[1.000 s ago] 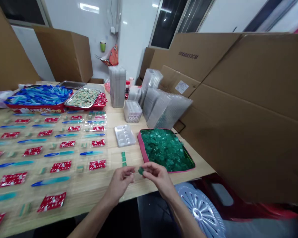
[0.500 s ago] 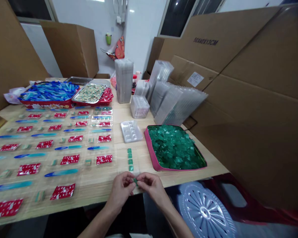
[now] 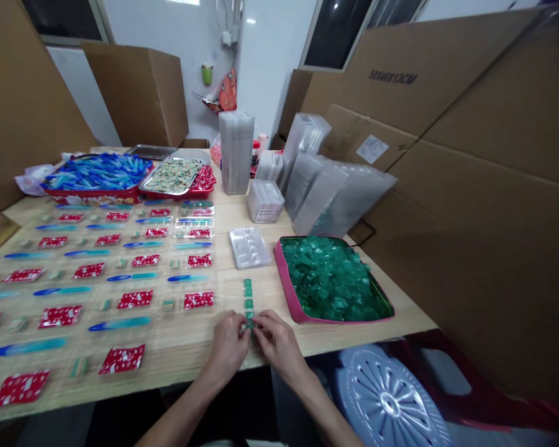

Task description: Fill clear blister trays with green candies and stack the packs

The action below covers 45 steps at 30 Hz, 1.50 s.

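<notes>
My left hand and my right hand meet at the near end of a column of small green squares. The fingertips of both hands are pinched together around one small green square, mostly covered by them. The squares in the column sit in a clear plastic tray whose outline is hard to see against the wood. To the right of my hands stands a pink-rimmed tin heaped with glossy green square pieces.
Clear trays with blue-handled items and red dotted packets cover the table's left. Behind are a white moulded tray, stacked clear trays, and a red tub of blue items. Cardboard walls the right; a stool stands below.
Both hands have moved forward with the small green square, from the table's near edge to the near end of the column. The whole view has shifted slightly.
</notes>
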Each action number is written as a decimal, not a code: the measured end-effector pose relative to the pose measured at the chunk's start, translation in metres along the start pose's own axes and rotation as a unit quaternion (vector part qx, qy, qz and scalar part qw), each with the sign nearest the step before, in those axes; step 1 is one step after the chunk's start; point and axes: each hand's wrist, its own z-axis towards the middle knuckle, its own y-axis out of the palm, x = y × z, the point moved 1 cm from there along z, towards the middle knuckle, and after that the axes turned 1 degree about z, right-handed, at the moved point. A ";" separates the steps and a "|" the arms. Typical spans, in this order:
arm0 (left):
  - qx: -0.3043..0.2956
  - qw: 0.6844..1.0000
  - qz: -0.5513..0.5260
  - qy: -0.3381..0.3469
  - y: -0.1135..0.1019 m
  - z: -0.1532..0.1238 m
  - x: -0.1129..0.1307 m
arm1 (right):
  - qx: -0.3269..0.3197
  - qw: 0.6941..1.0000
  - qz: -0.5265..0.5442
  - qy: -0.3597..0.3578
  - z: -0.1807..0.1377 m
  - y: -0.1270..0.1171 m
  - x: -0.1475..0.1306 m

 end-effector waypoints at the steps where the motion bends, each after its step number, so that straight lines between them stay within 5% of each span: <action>1: 0.001 1.000 0.000 0.003 0.000 0.000 0.000 | 0.000 1.000 -0.006 -0.017 -0.002 0.000 -0.001; 5: -0.014 1.000 0.000 0.011 -0.003 -0.006 0.001 | -0.006 0.997 -0.047 -0.067 -0.005 0.003 0.001; 10: -0.056 0.988 0.115 0.090 -0.011 -0.020 0.007 | -0.014 0.999 0.005 -0.039 -0.006 0.000 0.007; 16: -0.171 0.935 0.239 0.198 -0.022 -0.018 0.016 | 0.082 0.994 0.060 0.026 -0.013 -0.019 0.014; 20: -0.169 0.934 0.198 0.244 -0.041 -0.015 0.023 | 0.141 0.984 0.079 0.072 -0.018 -0.025 0.019; 24: -0.103 0.960 0.030 0.257 -0.070 -0.016 0.027 | 0.166 0.969 0.126 0.129 -0.018 -0.016 0.031; 30: -0.086 0.955 -0.259 0.114 -0.099 -0.012 0.019 | 0.107 0.931 0.303 0.174 0.007 0.008 0.041; 36: -0.053 0.850 -0.524 -0.001 -0.112 0.010 -0.011 | 0.107 0.932 0.307 0.163 0.047 0.003 0.025; 39: 0.001 0.845 -0.534 -0.039 -0.131 0.035 -0.032 | 0.118 0.940 0.285 0.146 0.080 0.005 0.015; 45: 0.142 0.911 -0.370 -0.114 -0.174 0.128 -0.080 | 0.078 0.977 0.186 0.075 0.198 0.031 0.008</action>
